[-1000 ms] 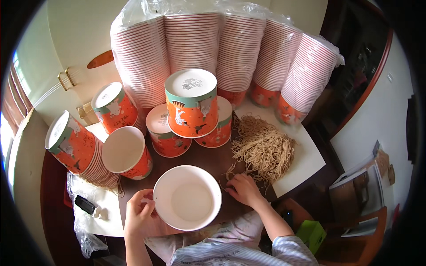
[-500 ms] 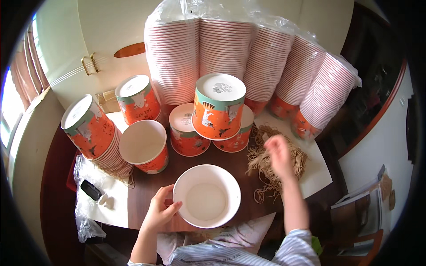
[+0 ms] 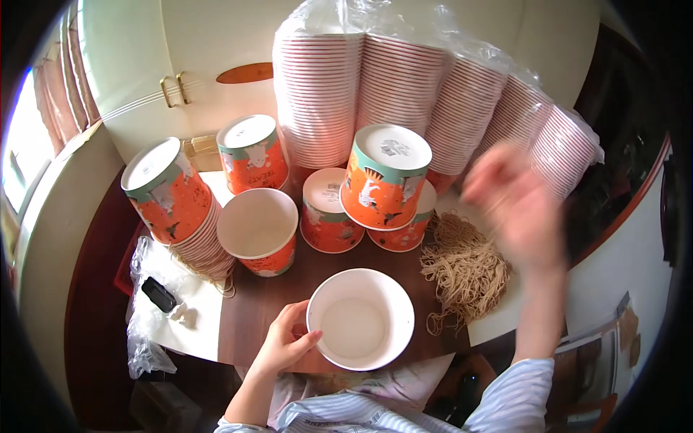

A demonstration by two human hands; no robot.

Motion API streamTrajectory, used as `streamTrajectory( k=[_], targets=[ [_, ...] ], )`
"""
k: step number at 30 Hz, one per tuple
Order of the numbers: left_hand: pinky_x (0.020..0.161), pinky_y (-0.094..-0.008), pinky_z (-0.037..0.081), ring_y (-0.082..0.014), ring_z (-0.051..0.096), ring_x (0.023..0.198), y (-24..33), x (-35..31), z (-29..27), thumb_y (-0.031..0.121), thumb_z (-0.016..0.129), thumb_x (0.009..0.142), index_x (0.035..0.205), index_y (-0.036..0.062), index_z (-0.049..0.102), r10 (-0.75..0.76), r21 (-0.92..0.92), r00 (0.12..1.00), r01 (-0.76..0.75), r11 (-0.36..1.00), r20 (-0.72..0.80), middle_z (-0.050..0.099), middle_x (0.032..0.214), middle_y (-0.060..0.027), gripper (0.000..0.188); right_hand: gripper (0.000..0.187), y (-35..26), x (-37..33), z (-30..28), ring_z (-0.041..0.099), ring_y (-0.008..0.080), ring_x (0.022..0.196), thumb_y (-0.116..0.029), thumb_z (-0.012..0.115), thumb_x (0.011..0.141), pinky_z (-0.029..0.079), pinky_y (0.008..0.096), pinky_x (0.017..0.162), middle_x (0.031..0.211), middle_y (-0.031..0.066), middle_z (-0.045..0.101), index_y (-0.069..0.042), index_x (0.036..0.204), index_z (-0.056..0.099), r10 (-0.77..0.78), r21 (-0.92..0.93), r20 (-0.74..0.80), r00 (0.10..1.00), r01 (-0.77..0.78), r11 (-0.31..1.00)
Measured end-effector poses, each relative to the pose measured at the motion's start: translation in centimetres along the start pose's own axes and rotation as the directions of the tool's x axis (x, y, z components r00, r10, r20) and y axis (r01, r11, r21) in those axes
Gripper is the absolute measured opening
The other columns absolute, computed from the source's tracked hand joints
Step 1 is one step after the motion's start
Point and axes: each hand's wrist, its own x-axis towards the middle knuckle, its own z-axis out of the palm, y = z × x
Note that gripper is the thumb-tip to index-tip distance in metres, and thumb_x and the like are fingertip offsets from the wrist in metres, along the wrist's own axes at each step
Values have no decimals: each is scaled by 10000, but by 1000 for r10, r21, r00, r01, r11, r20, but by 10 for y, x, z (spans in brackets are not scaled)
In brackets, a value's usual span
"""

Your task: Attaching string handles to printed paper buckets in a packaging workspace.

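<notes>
My left hand grips the left side of a paper bucket at the table's near edge. The bucket stands mouth up, its white inside showing. Up at the right, my right hand is raised in front of the wrapped bucket stacks, smeared by motion; whether it holds a strand cannot be made out. Below and left of that hand lies a tangled heap of tan twine.
An orange bucket sits upside down on two others. Another stands mouth up, beside an overturned stack and one overturned bucket. Tall plastic-wrapped stacks line the back. A black object lies left on plastic film.
My right hand has risen from the twine heap, up and to the right. My left hand keeps its hold on the bucket. The whole view has shifted slightly.
</notes>
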Motion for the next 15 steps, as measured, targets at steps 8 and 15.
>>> streamTrajectory(
  k=[8,15],
  targets=[
    [578,-212,473,-88,579,733,-6,-4,7,67,622,809,1223,-42,413,5,-57,1000,-5,998,4,469,1075,-71,476,135,108,-104,81,599,284,744,-149,549,805,469,388,670,776,115,613,-33,814,617,341,-454,566,751,-61,889],
    [585,-204,468,-77,569,734,-10,-4,7,59,610,818,1224,-39,413,3,-82,1000,-5,997,-24,483,1055,-60,462,109,127,-108,93,597,269,660,-132,579,779,473,365,609,737,110,602,-31,794,619,357,-460,525,773,-95,883]
  ],
)
